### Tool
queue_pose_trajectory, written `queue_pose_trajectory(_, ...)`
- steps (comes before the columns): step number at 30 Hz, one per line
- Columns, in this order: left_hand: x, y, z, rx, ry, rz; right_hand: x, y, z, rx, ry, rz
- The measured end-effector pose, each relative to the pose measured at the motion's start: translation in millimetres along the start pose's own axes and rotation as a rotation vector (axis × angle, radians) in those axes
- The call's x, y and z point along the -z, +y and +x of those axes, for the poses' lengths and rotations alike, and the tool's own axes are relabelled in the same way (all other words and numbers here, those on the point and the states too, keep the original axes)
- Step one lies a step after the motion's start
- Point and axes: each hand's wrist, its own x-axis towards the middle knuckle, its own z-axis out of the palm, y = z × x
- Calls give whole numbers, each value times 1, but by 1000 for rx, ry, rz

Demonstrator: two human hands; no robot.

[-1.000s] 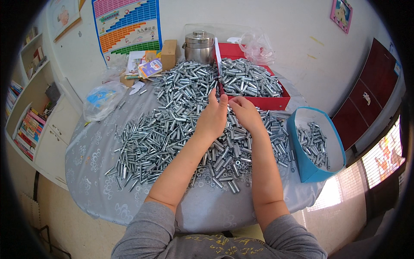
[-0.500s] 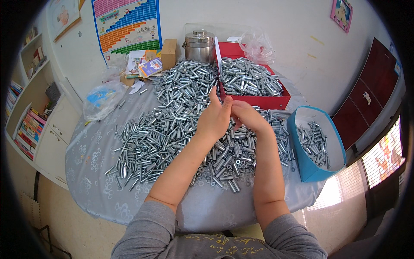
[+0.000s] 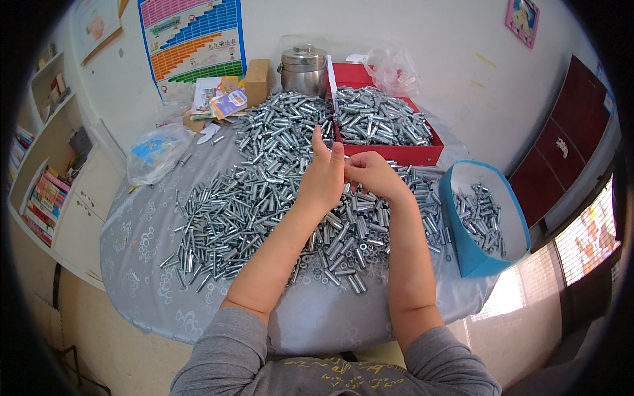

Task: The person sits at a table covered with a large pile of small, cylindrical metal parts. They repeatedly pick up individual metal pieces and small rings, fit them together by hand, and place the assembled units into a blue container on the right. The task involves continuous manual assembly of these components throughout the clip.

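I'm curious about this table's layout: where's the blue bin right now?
In the head view, the blue bin stands on the table's right side, just right of the loose metal parts and nearer the person than the red box.

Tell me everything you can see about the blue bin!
The blue bin stands upright, open at the top, on the right side of the gray tablecloth. Its walls are blue outside and whitish inside; fabric or card, I can't tell. Jumbled silvery metal pieces lie inside. The left hand and right hand don't touch it.
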Motion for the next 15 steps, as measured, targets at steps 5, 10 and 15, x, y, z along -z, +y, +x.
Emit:
queue_pose_trajectory(5, 0, -4, 0, -48, 25, 18, -6, -1, 4, 0, 192, 26)
queue_pose_trajectory(10, -1, 1, 0, -62, 67, 80, 2, 8, 7, -145, 313, 80)
queue_pose_trajectory(15, -4, -7, 2, -78, 52, 33, -7, 6, 6, -10, 93, 100)
